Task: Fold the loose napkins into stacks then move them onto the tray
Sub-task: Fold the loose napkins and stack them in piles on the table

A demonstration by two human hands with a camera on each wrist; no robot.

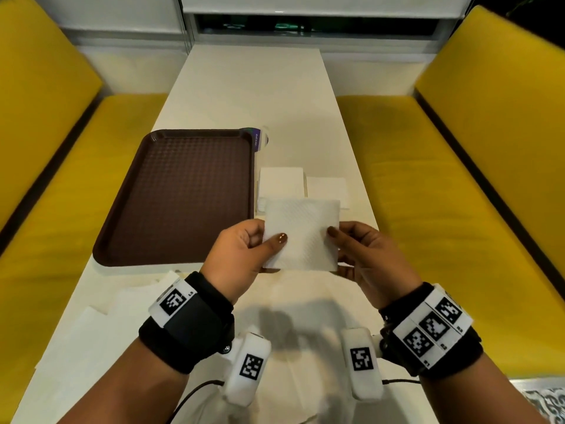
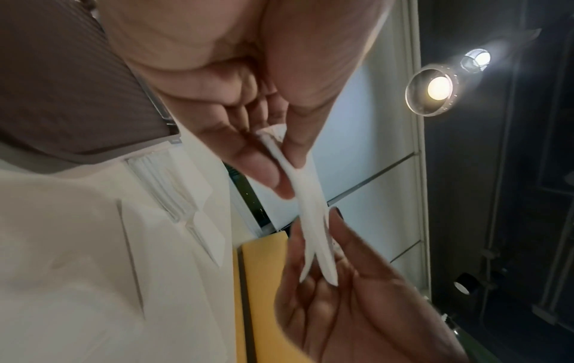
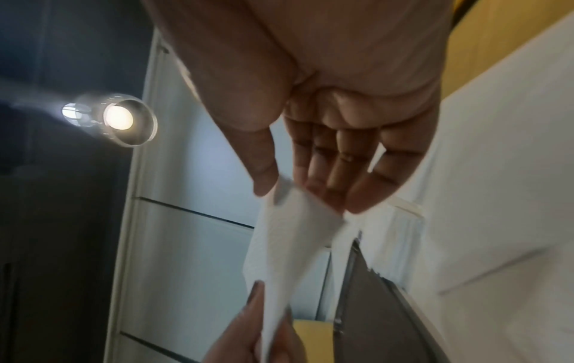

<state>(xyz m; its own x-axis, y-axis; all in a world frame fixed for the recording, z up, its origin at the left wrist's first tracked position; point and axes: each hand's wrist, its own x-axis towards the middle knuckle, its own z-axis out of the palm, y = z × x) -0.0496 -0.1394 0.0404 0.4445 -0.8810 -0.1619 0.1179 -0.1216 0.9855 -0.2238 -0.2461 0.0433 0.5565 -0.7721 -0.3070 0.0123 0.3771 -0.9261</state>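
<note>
Napkin (image 1: 302,237): folded, held above the bench (image 1: 244,87), right of the tray (image 1: 128,228).
Grip: left hand (image 1: 241,255) and right hand (image 1: 367,255) pinch its side edges.
Handling: probably light, limp, tearable; hold near edges, gently.

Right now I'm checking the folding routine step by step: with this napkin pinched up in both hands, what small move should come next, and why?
Probably lower the folded napkin onto the nearer stack beside the tray. The left hand and right hand each pinch an edge, it already looks folded, two stacks lie just beyond it, and the tray holds nothing yet.
</note>
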